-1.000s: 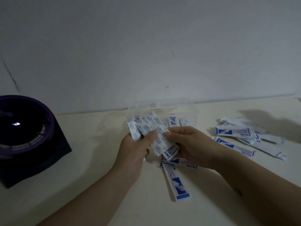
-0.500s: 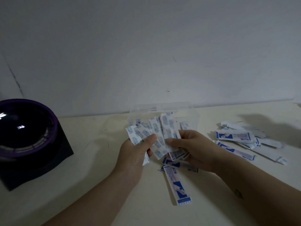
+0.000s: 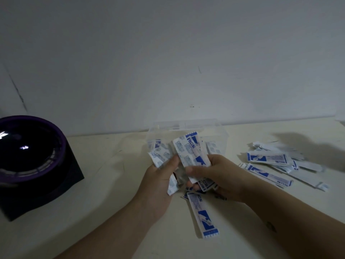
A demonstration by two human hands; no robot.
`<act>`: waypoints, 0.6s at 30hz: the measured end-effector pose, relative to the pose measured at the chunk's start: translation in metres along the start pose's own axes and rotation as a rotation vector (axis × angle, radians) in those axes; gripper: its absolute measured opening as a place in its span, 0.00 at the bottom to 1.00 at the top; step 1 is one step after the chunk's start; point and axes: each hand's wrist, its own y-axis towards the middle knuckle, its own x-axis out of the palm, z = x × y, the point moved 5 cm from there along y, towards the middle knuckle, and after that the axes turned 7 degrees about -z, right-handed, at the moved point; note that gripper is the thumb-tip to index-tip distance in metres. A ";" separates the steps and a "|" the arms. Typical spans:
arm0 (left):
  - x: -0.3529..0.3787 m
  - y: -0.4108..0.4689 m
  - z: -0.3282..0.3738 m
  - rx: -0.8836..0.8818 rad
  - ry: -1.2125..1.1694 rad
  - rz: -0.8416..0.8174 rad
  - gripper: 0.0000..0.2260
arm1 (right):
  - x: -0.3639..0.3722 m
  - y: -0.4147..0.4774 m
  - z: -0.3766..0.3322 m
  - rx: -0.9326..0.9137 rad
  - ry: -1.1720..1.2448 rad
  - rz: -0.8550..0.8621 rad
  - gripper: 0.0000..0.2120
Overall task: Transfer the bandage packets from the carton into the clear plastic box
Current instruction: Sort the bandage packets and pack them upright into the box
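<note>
Dim light, detail soft. Nearest, in front of the clear plastic box (image 3: 186, 126), one long packet (image 3: 204, 215) lies flat on the table (image 3: 112, 202), blue end toward the camera. Just beyond it, both hands hover before the box's front wall. The left hand (image 3: 158, 186) clamps a small fan of packets (image 3: 160, 156) under its thumb. The right hand (image 3: 220, 176) pinches a taller sheaf (image 3: 192, 154), its top overlapping the box front. Fingers hide the lower ends; count unreadable. Inside the box more packets, possibly a shallow layer. Right of the box, a loose pile (image 3: 274, 163). Left of it, a dark purple-rimmed device (image 3: 31, 156), cut by the frame edge.
</note>
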 end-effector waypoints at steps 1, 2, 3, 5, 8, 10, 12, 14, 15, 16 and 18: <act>0.000 0.000 -0.001 -0.013 -0.017 -0.002 0.12 | 0.001 0.000 0.000 0.003 0.005 -0.006 0.04; -0.001 0.001 -0.002 -0.021 -0.020 0.007 0.14 | 0.001 0.000 0.000 0.007 0.001 -0.011 0.04; -0.001 0.001 -0.003 -0.026 -0.024 0.018 0.17 | 0.002 0.001 0.001 0.013 -0.011 -0.010 0.05; 0.000 0.001 -0.004 -0.027 -0.031 0.010 0.23 | 0.001 0.002 0.002 0.028 -0.033 0.011 0.07; 0.005 0.000 -0.005 -0.028 -0.003 -0.024 0.22 | 0.000 0.004 0.004 0.026 -0.059 0.032 0.09; 0.005 0.000 -0.005 -0.011 0.024 -0.019 0.16 | 0.000 0.005 0.004 0.016 -0.107 0.021 0.11; 0.003 0.000 -0.004 -0.001 0.019 0.016 0.12 | 0.000 0.003 0.002 -0.007 -0.155 0.001 0.12; 0.001 0.000 -0.002 0.011 -0.024 0.048 0.10 | -0.002 0.001 -0.002 -0.019 -0.170 0.022 0.12; 0.001 0.001 -0.002 0.011 -0.060 0.058 0.09 | -0.005 0.001 -0.003 -0.031 -0.153 0.053 0.11; 0.000 0.002 -0.003 0.008 -0.095 0.065 0.08 | -0.009 0.000 -0.006 -0.055 -0.124 0.097 0.10; -0.001 0.003 -0.004 -0.005 -0.148 0.087 0.08 | -0.018 -0.001 -0.011 -0.136 -0.052 0.213 0.06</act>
